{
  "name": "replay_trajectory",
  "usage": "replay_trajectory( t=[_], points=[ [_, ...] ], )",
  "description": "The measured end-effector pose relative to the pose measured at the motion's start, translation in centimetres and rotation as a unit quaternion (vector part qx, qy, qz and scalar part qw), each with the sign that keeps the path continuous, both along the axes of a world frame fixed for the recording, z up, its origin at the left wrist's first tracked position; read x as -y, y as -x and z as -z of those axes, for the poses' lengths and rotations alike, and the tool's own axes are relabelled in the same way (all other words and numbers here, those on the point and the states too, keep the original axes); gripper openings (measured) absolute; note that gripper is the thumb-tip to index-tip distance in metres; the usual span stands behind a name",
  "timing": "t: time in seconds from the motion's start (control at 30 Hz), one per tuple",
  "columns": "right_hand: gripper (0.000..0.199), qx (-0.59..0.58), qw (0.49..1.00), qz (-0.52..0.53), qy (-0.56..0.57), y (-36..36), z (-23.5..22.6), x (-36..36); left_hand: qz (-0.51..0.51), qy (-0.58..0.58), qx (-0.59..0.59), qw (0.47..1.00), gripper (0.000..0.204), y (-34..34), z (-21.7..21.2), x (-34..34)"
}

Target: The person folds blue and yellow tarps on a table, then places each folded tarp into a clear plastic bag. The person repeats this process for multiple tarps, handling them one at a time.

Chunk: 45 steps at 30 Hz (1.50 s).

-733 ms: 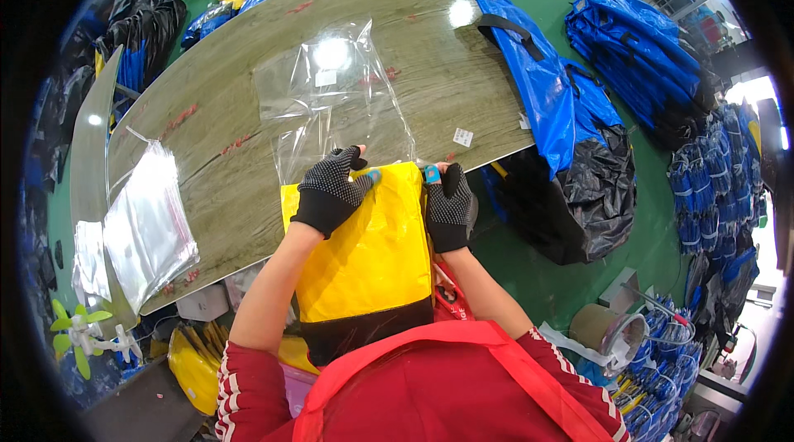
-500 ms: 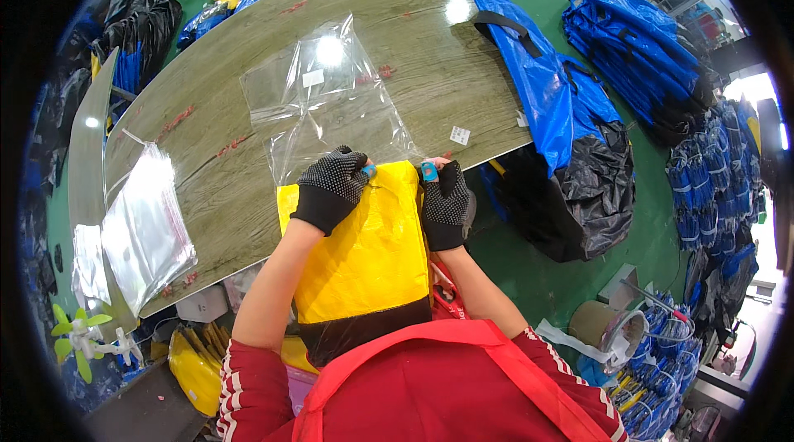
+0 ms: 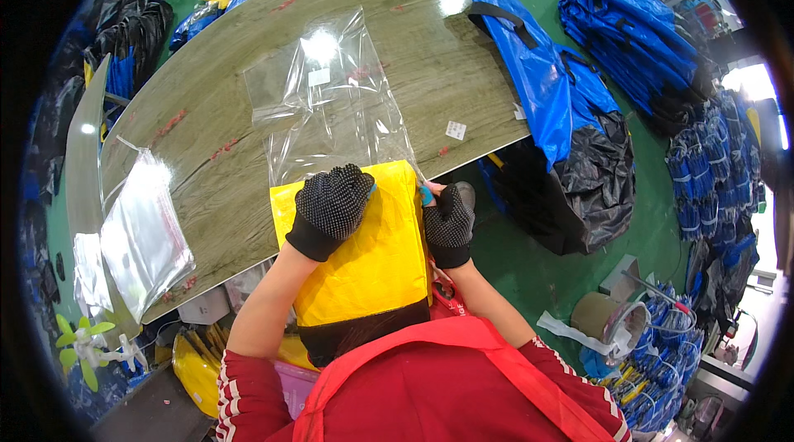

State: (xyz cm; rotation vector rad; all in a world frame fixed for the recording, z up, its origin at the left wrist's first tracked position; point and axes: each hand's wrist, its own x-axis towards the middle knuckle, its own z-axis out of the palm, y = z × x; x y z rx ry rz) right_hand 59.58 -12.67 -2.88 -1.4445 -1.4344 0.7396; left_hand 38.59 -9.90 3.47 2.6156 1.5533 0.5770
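Observation:
A folded yellow bag [image 3: 376, 256] with a black lower band stands against my front, its upper edge at the table's near edge. From that edge a clear plastic bag [image 3: 331, 132] with a small white label stretches out flat over the table. My left hand [image 3: 333, 204], in a black dotted glove, is closed on the yellow bag's upper part; its fingertips are mostly hidden. Beside the yellow bag's upper right corner, my right hand [image 3: 449, 215], gloved alike with a blue-wrapped thumb, pinches the clear bag's near right edge.
Clear bags [image 3: 147, 231] lie stacked on the table's [image 3: 223, 111] left end. A blue and black bag [image 3: 529, 78] hangs over its right edge. More blue bags [image 3: 628, 37] are piled on the green floor. A tape roll [image 3: 600, 318] sits at lower right, a small green fan [image 3: 85, 349] at lower left.
Both hands have slid a little toward me along the yellow bag. The left fingers have curled in further. The whole view has shifted slightly.

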Motion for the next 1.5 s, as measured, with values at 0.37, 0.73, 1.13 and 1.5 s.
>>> replay_trajectory(
  t=[0.37, 0.73, 1.13, 1.5],
  points=[
    [0.015, -0.131, 0.986, -0.073, 0.074, -1.1, 0.6, 3.5, -0.119, 0.059, 0.311, 0.941, 0.010, 3.9, 0.6, 0.8],
    [0.075, -0.079, 0.932, -0.273, 0.225, -0.1, -4.8, 1.6, -0.222, 0.289, 0.644, 0.673, 0.046, 7.4, 3.1, 8.2],
    [0.042, -0.171, 0.921, -0.182, 0.300, -3.3, -0.4, 2.1, -0.339, 0.198, 0.337, 0.856, 0.033, 5.3, 2.8, 11.3],
    [0.036, -0.183, 0.931, -0.200, 0.244, -4.2, -0.9, -1.9, -0.257, 0.203, 0.311, 0.892, 0.032, 7.4, 3.2, 5.0]
  ],
)
